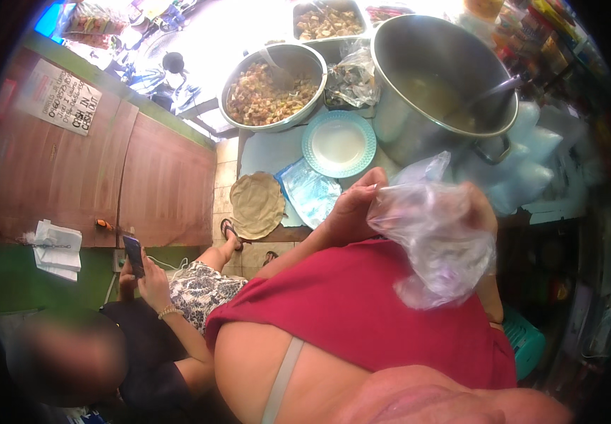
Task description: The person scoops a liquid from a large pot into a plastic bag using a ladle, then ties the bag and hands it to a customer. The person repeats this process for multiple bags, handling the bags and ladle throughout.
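In front of my red top, my left hand [356, 204] pinches the edge of a clear plastic bag [443, 244] between thumb and fingers. My right hand [469, 204] is behind or inside the same bag, partly covered by the film; its finger grip is blurred by the plastic. Beyond the hands stand a large metal pot [403, 130] of broth with a ladle handle [496, 87] over its rim, and a turquoise-rimmed plate [339, 143]. A metal bowl [273, 93] of chopped food holds a spoon.
A tray of food [329, 24] stands at the back. Packed clear bags [528, 153] lie right of the pot. A round tan cover [258, 204] and a blue plastic packet [311, 191] are at the near left. Beside me a seated person [152, 339] holds a phone [134, 256].
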`<action>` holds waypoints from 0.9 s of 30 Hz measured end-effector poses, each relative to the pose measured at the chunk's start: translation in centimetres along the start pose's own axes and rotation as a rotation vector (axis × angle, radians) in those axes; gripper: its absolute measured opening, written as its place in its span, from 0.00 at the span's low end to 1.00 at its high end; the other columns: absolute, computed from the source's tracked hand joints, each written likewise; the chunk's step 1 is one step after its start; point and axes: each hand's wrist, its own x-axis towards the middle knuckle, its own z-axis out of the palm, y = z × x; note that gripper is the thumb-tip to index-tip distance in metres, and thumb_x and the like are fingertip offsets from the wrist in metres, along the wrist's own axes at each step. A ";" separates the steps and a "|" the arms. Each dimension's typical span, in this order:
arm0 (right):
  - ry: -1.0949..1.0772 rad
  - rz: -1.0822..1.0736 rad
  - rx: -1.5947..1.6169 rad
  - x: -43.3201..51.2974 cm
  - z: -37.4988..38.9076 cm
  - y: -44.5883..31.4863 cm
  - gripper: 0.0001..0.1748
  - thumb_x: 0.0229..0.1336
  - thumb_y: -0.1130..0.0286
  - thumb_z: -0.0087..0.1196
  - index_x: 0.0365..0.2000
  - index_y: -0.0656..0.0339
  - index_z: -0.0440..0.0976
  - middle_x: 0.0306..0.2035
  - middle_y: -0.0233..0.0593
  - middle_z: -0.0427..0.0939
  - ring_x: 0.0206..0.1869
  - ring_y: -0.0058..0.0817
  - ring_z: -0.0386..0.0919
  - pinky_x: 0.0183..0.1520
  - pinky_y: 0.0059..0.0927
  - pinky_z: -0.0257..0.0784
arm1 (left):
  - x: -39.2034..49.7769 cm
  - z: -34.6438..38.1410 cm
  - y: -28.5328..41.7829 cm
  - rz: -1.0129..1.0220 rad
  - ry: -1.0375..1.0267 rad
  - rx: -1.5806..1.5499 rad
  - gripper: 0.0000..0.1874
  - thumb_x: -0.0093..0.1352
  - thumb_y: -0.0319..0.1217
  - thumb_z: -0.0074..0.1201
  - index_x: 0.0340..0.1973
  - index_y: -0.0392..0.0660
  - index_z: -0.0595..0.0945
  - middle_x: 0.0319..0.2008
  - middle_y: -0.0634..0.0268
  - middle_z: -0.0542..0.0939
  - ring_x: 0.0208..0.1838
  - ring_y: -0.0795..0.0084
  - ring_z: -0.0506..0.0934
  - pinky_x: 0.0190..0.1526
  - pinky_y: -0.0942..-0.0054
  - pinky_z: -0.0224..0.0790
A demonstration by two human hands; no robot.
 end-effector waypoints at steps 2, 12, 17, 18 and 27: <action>-0.194 -0.001 0.292 0.2 -0.7 0.3 0.11 0.71 0.64 0.45 0.38 0.62 0.71 0.25 0.33 0.71 0.30 0.27 0.75 0.35 0.33 0.75 | 0.2 0.3 0.2 0.001 0.039 -0.065 0.16 0.69 0.39 0.56 0.46 0.45 0.71 0.32 0.68 0.74 0.34 0.73 0.74 0.32 0.75 0.69; 0.297 -0.012 -0.128 3.7 -13.0 4.4 0.10 0.67 0.67 0.52 0.43 0.62 0.75 0.40 0.39 0.80 0.42 0.30 0.80 0.47 0.34 0.79 | 4.4 -8.4 -2.2 -0.136 0.644 0.279 0.11 0.74 0.31 0.52 0.49 0.42 0.76 0.34 0.69 0.77 0.34 0.77 0.74 0.38 0.75 0.71; 0.328 0.275 -0.322 3.6 -22.1 13.1 0.13 0.67 0.68 0.51 0.47 0.63 0.75 0.41 0.38 0.80 0.40 0.29 0.80 0.43 0.33 0.79 | 1.6 -16.3 -5.2 -0.470 0.869 0.635 0.10 0.73 0.35 0.51 0.44 0.43 0.78 0.32 0.67 0.77 0.32 0.74 0.74 0.34 0.73 0.69; 0.356 0.327 -0.192 3.8 -23.2 14.1 0.13 0.67 0.67 0.51 0.47 0.63 0.75 0.41 0.38 0.80 0.39 0.29 0.80 0.43 0.33 0.79 | 1.3 -16.8 -5.5 -0.437 0.825 0.748 0.12 0.73 0.35 0.52 0.47 0.42 0.77 0.34 0.66 0.77 0.33 0.73 0.74 0.34 0.74 0.69; 0.318 0.445 -0.991 0.1 -23.0 8.7 0.18 0.67 0.63 0.55 0.52 0.62 0.76 0.43 0.36 0.80 0.42 0.22 0.77 0.48 0.28 0.74 | -3.8 -8.5 1.9 0.052 0.412 1.621 0.39 0.60 0.39 0.70 0.64 0.47 0.68 0.55 0.49 0.72 0.58 0.54 0.73 0.61 0.60 0.66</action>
